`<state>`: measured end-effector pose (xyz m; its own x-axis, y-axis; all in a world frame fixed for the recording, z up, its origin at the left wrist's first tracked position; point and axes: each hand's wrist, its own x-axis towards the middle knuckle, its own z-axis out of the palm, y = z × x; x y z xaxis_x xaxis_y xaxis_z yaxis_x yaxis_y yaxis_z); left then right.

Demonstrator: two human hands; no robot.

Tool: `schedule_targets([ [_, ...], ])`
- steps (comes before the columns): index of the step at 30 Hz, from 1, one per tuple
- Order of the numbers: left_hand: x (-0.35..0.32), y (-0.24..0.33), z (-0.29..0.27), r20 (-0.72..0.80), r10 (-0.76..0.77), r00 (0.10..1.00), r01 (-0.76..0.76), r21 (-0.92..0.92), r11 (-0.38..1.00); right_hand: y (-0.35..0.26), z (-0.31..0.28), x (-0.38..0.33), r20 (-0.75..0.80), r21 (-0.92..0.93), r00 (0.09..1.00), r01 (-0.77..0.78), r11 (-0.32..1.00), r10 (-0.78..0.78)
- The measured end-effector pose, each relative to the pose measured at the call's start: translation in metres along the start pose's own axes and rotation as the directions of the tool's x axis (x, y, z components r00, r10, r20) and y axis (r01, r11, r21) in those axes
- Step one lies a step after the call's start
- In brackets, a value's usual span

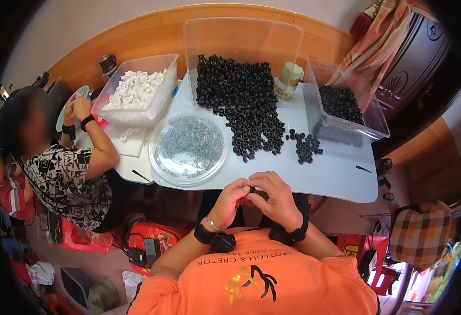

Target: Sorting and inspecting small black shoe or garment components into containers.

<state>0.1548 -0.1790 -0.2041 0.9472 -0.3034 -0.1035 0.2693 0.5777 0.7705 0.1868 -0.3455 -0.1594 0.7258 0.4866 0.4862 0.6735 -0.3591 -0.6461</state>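
My left hand and my right hand meet at the table's near edge, in front of my chest. Pinched between their fingertips is a small black ring-shaped part, mostly covered by the fingers. Beyond them lies a loose heap of black ring-shaped parts, spilling out of a clear tipped bin. A smaller cluster of the same black parts is to its right. Left of the heap, a round clear tray holds many tiny, shiny, clear-looking pieces.
At the left, a co-worker holds a small white part beside a clear bin of white rings. Another clear bin of black parts stands at the table's right. A jar and a thin black tool are on the white table.
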Motion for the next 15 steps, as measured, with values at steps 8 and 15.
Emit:
schedule_targets([
  [8, 0.0037, -0.0010, -0.0036, 0.002, -0.017, 1.000, 0.017, 0.009, 1.000, -0.0016, -0.0055, 0.0023, -0.005, -0.008, 1.000, 0.016, 1.000, -0.016],
  [15, 0.0063, -0.0015, -0.0040, -0.004, -0.049, 0.999, 0.049, 0.037, 0.998, 0.0053, -0.0019, -0.0014, -0.047, 0.042, 0.998, -0.028, 0.999, 0.030],
])
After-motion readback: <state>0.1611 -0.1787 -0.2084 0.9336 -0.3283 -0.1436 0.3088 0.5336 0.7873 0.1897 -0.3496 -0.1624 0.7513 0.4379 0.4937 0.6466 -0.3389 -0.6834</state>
